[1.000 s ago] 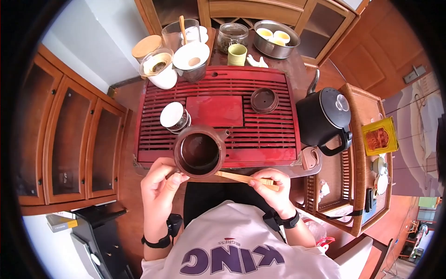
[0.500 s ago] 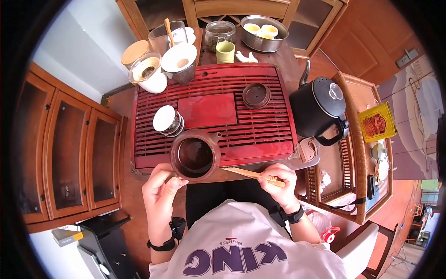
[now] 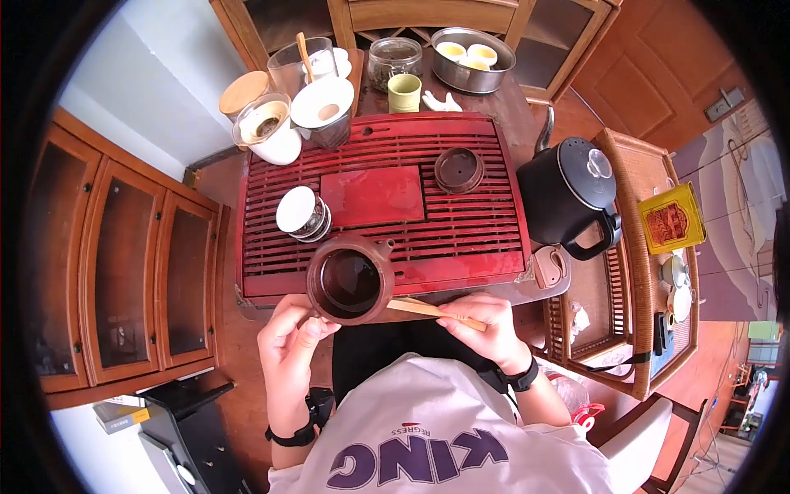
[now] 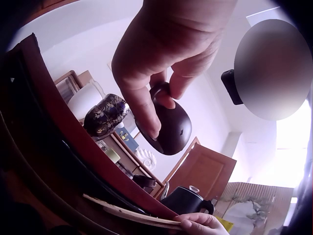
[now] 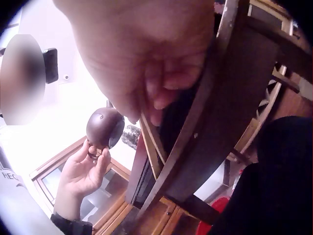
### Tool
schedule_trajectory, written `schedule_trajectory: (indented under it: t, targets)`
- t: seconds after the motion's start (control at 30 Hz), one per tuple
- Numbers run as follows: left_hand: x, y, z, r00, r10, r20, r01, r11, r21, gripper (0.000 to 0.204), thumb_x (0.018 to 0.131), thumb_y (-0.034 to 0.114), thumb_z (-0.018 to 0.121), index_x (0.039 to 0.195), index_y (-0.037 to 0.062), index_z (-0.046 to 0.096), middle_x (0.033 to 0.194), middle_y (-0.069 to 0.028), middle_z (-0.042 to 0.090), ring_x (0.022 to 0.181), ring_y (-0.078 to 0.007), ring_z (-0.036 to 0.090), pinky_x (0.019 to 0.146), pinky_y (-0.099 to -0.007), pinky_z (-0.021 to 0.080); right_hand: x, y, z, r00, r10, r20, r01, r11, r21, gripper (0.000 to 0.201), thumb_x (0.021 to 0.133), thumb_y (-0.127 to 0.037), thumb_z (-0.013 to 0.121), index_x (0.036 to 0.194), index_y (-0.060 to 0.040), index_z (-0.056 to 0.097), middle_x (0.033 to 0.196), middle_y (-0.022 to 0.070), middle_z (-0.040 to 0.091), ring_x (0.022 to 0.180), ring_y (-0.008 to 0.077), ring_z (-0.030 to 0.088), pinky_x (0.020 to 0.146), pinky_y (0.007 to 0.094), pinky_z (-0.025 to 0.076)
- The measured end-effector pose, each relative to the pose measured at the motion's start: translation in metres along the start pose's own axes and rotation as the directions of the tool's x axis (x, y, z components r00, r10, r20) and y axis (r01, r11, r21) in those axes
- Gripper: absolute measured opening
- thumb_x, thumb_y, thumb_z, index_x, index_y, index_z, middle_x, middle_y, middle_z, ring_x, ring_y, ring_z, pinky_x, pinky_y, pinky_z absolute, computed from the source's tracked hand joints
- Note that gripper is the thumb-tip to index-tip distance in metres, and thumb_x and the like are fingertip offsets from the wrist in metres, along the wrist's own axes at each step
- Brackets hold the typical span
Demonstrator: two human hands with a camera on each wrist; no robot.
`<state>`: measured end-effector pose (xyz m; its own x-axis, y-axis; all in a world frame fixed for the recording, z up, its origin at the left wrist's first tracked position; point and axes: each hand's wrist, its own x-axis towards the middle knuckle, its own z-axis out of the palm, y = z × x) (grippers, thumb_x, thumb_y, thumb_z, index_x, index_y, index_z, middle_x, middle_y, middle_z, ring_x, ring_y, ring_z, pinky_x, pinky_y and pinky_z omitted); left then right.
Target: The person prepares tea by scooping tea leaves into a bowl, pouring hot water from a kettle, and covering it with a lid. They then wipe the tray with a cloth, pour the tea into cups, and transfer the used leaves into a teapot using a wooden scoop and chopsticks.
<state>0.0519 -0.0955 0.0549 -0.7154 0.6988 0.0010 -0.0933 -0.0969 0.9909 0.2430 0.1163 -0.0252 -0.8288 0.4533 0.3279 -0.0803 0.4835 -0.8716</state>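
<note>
My left hand (image 3: 290, 337) pinches the loop handle of a lidless dark brown teapot (image 4: 173, 128), holding it over the near edge of the red slatted tea tray (image 3: 461, 272). In the head view the teapot's round opening faces up and its spout points to the far right. My right hand (image 3: 484, 325) grips light wooden tongs (image 3: 415, 307), their tips close to the pot's right side. The teapot lid (image 3: 459, 170) lies on the tray's right half. Beyond the pot, a stack of small white-topped cups (image 3: 298, 210) with dark patterned sides stands on the slats.
A black kettle (image 3: 568, 185) stands right of the tray. Behind it are a white strainer (image 3: 322, 100), a green cup (image 3: 404, 94), a glass jar (image 3: 395, 58) and a metal bowl (image 3: 473, 78) with several yellow-lined cups. A rattan cart (image 3: 638, 313) is at the right.
The tongs draw a little away from the teapot, then come back close to its side. The teapot stays in my left hand with small shifts, and the head view tilts slightly.
</note>
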Motion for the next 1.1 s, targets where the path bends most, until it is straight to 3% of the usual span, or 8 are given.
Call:
schedule_trajectory:
  t: [0.07, 0.13, 0.37, 0.7, 0.9, 1.0, 1.07, 1.1]
  targets:
    - [0.000, -0.002, 0.000, 1.000, 0.010, 0.009, -0.010, 1.000, -0.010, 0.021, 0.097, 0.013, 0.063, 0.095, -0.0080, 0.065, 0.102, -0.0072, 0.058, 0.091, -0.0143, 0.063, 0.086, -0.0329, 0.057, 0.005, -0.001, 0.004, 0.999, -0.031, 0.005, 0.031, 0.999, -0.032, 0.017, 0.079, -0.013, 0.080, 0.092, -0.0030, 0.074, 0.087, 0.0106, 0.073, 0.074, 0.0266, 0.068, 0.069, 0.0350, 0.054]
    - [0.000, -0.003, 0.000, 1.000, 0.013, 0.021, -0.012, 1.000, -0.007, 0.021, 0.097, 0.012, 0.063, 0.094, -0.0086, 0.064, 0.102, -0.0078, 0.058, 0.091, -0.0145, 0.063, 0.086, -0.0330, 0.057, 0.009, -0.003, 0.007, 0.988, -0.151, 0.037, 0.154, 0.983, -0.097, 0.018, 0.077, -0.013, 0.080, 0.092, -0.0038, 0.074, 0.087, 0.0101, 0.073, 0.071, 0.0264, 0.066, 0.065, 0.0350, 0.052]
    - [-0.002, -0.003, 0.000, 1.000, 0.010, 0.004, -0.010, 1.000, -0.010, 0.022, 0.097, 0.012, 0.063, 0.094, -0.0098, 0.063, 0.102, -0.0092, 0.058, 0.091, -0.0154, 0.063, 0.085, -0.0330, 0.057, 0.009, -0.003, 0.010, 0.970, -0.240, 0.031, 0.242, 0.954, -0.177, 0.019, 0.075, -0.011, 0.081, 0.092, -0.0043, 0.074, 0.088, 0.0079, 0.072, 0.071, 0.0231, 0.065, 0.064, 0.0338, 0.052]
    - [-0.002, -0.005, -0.001, 1.000, 0.019, -0.001, -0.019, 1.000, -0.008, 0.021, 0.098, 0.011, 0.062, 0.094, -0.0091, 0.064, 0.103, -0.0087, 0.058, 0.092, -0.0153, 0.063, 0.085, -0.0330, 0.058, 0.008, 0.000, 0.011, 0.983, -0.180, -0.026, 0.175, 0.978, -0.113, 0.018, 0.072, -0.008, 0.082, 0.087, -0.0036, 0.075, 0.088, 0.0089, 0.074, 0.070, 0.0226, 0.066, 0.064, 0.0330, 0.052]
    - [-0.002, -0.006, 0.000, 1.000, 0.020, -0.003, -0.020, 1.000, -0.020, 0.021, 0.098, 0.012, 0.062, 0.095, -0.0091, 0.064, 0.103, -0.0085, 0.058, 0.091, -0.0151, 0.063, 0.086, -0.0332, 0.058, 0.007, -0.003, 0.012, 0.984, -0.179, 0.002, 0.164, 0.898, -0.408, 0.019, 0.071, -0.006, 0.080, 0.089, -0.0039, 0.074, 0.084, 0.0079, 0.073, 0.067, 0.0238, 0.065, 0.062, 0.0335, 0.052]
    - [-0.003, -0.007, -0.001, 1.000, 0.020, 0.001, -0.020, 1.000, -0.021, 0.022, 0.098, 0.012, 0.062, 0.094, -0.0091, 0.064, 0.103, -0.0083, 0.058, 0.091, -0.0149, 0.063, 0.085, -0.0331, 0.058, 0.006, -0.002, 0.014, 0.958, -0.284, 0.034, 0.261, 0.822, -0.507, 0.025, 0.070, -0.007, 0.077, 0.094, -0.0043, 0.073, 0.086, 0.0059, 0.073, 0.070, 0.0223, 0.065, 0.061, 0.0337, 0.052]
    - [-0.002, -0.008, -0.002, 1.000, 0.021, 0.004, -0.021, 1.000, -0.018, 0.022, 0.097, 0.013, 0.062, 0.094, -0.0091, 0.064, 0.102, -0.0082, 0.058, 0.091, -0.0147, 0.063, 0.085, -0.0330, 0.058, 0.005, -0.001, 0.015, 0.933, -0.333, 0.136, 0.351, 0.759, -0.548, 0.027, 0.075, -0.012, 0.065, 0.100, -0.0045, 0.071, 0.098, 0.0053, 0.072, 0.084, 0.0203, 0.065, 0.070, 0.0327, 0.055]
    - [-0.002, -0.008, -0.002, 1.000, 0.020, 0.006, -0.020, 1.000, -0.017, 0.022, 0.097, 0.013, 0.062, 0.094, -0.0090, 0.064, 0.102, -0.0081, 0.058, 0.091, -0.0146, 0.063, 0.085, -0.0328, 0.058, 0.005, 0.000, 0.017, 0.933, -0.333, 0.136, 0.351, 0.759, -0.549, 0.027, 0.075, -0.012, 0.065, 0.100, -0.0045, 0.071, 0.098, 0.0053, 0.072, 0.084, 0.0203, 0.065, 0.070, 0.0327, 0.055]
